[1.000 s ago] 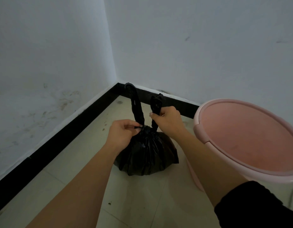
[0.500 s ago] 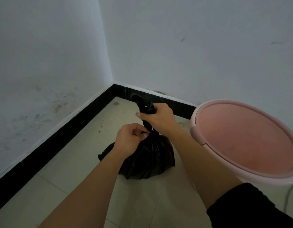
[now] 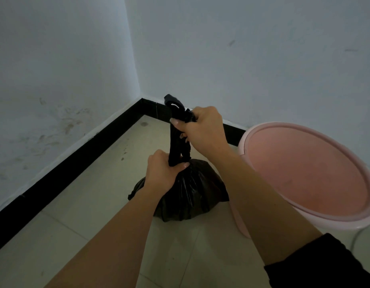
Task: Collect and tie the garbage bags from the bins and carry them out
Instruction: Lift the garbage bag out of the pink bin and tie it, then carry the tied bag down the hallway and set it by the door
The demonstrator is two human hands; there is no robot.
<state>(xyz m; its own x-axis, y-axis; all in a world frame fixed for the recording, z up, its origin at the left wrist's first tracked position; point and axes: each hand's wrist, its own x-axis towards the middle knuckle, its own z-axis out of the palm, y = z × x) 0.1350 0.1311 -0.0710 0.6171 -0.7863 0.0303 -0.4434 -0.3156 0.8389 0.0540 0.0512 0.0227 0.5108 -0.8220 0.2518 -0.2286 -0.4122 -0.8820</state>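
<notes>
Nearest us, bare floor tile [image 3: 200,256] lies open between our forearms, with more clear tile to the left up to the black skirting [image 3: 61,171]. Our left hand [image 3: 163,175] is fisted around the gathered neck of the bag [image 3: 190,196], which sits on the floor just left of the pink bin [image 3: 304,175], its side close to the bin's wall; contact we cannot tell. Above it, our right hand [image 3: 202,129] is clenched on the two twisted handles [image 3: 177,142], pulled upright, their ends poking above the fist. Beyond, the walls [image 3: 221,48] meet in a corner.
</notes>
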